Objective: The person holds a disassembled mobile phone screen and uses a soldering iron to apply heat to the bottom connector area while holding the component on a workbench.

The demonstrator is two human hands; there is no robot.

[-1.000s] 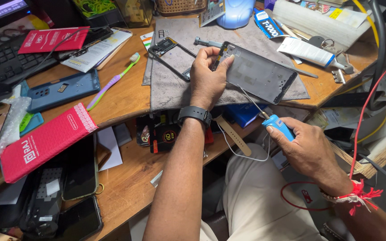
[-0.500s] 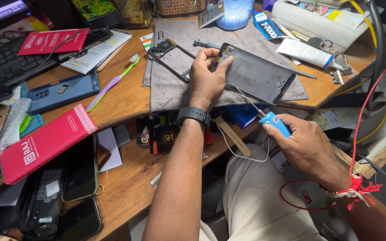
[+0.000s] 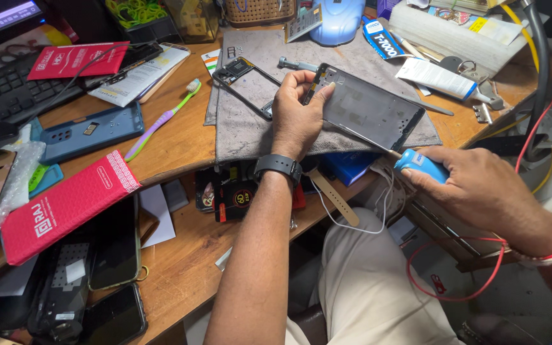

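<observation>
There is one view only, from a camera on the person's head. It looks steeply down and forward over the wooden counter (image 3: 180,137), from close above. Both forearms enter from the bottom edge, and the person's lap shows below the counter edge. The far edge of the counter reaches the top of the frame.

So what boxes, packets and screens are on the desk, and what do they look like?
Red box: front left, long, flat, white pattern at one end.
Red packet: back left, flat, by the keyboard.
Blue tube: back middle, lying flat, white lettering.
White tube: right of the grey mat, slanted.
Monitor: top left corner, lit, bluish.
Dark phones: front left, screens off.
</observation>
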